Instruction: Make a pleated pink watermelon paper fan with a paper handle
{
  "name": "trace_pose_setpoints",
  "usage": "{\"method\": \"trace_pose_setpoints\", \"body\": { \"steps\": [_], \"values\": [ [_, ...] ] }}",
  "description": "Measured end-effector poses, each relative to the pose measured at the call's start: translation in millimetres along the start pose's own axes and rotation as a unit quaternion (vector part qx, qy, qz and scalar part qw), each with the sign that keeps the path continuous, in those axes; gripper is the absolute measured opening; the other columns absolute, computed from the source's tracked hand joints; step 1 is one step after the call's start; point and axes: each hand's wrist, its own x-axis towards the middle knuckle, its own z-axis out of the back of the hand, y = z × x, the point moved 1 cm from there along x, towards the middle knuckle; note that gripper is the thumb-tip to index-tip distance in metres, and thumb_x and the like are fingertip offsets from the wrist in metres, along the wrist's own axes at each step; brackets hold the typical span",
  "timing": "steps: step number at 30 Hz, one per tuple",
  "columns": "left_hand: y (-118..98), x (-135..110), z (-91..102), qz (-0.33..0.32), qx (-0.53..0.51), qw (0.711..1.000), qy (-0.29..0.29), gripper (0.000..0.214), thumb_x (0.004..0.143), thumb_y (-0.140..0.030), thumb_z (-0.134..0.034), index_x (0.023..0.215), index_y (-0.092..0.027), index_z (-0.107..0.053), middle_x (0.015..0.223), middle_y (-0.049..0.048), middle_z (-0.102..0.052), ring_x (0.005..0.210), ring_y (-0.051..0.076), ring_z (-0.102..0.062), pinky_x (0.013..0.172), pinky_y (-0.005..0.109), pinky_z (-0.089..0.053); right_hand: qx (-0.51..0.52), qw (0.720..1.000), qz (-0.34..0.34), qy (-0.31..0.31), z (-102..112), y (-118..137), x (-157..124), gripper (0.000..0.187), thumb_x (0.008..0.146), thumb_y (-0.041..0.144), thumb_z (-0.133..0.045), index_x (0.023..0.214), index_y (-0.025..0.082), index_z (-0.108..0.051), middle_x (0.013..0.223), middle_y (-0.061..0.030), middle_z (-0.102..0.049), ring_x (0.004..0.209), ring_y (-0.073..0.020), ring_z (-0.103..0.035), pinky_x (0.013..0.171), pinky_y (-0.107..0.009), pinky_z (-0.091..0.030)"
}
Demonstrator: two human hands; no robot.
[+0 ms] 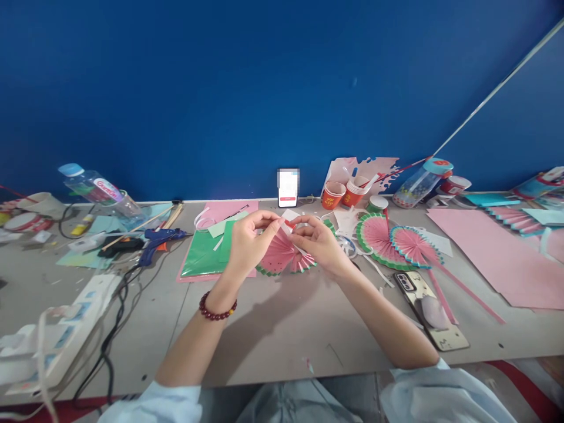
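Note:
Both hands are raised over the middle of the table, close together with fingertips pinched. My left hand (250, 238), a beaded bracelet at its wrist, and my right hand (321, 242) hold a thin white strip (287, 230) between them. A small bit of red (289, 223) shows at the fingertips; its kind is too small to make out. Just below and behind the hands lies a pleated pink paper fan (278, 255) with a green edge and dark specks, like a watermelon, partly covered by the fingers. I cannot tell whether the strip touches it.
Green paper sheets (205, 255) lie left of the hands, beside a blue glue gun (164, 239). Finished fans (414, 245) and a patterned phone (434, 311) lie right. Paper cups (333, 195) and an upright phone (288, 191) stand behind. A power strip (83, 323) with cables occupies the left.

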Motion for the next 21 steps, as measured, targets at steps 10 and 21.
{"method": "trace_pose_setpoints", "body": {
  "steps": [10,21],
  "values": [
    [0.0,-0.3,0.8,-0.008,-0.019,1.000,0.006,0.007,0.079,-0.026,-0.067,0.077,-0.019,-0.069,0.078,0.0024,-0.073,0.072,0.015,-0.068,0.069,0.025,-0.053,-0.029,0.999,-0.017,-0.020,0.9,0.6,2.5,0.029,0.066,0.033,-0.076,0.089,0.017,-0.067,0.066,0.0003,-0.064,0.060,-0.0117,-0.058,0.054,-0.023,-0.047],
    [-7.3,-4.7,-0.2,-0.029,0.024,0.999,-0.012,0.005,0.079,-0.023,-0.066,0.076,-0.021,-0.069,0.077,0.0004,-0.073,0.073,0.014,-0.068,0.067,0.025,-0.053,-0.017,0.999,-0.029,-0.009,2.8,-0.8,2.1,0.026,0.068,0.038,-0.075,0.079,0.016,-0.069,0.059,0.0018,-0.061,0.046,-0.0089,-0.052,0.044,-0.022,-0.043]
  ]
}}
